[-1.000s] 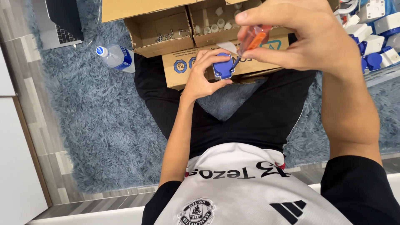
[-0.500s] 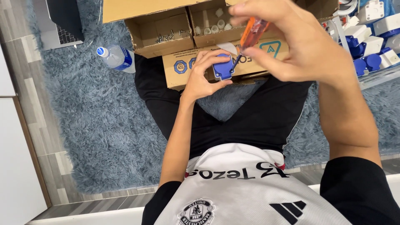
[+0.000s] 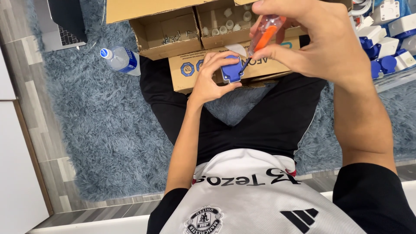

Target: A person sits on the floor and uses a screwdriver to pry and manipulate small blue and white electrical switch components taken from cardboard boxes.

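Near the upper middle of the frame, the left hand (image 3: 212,80) curls its fingers around a small blue socket part (image 3: 232,70), held above the lap. The right hand (image 3: 320,41) pinches an orange-handled screwdriver (image 3: 265,34), its tip touching the blue part. Behind them stand open cardboard boxes (image 3: 173,34); a water bottle (image 3: 119,60) lies on the shaggy blue rug (image 3: 99,130) at upper left.
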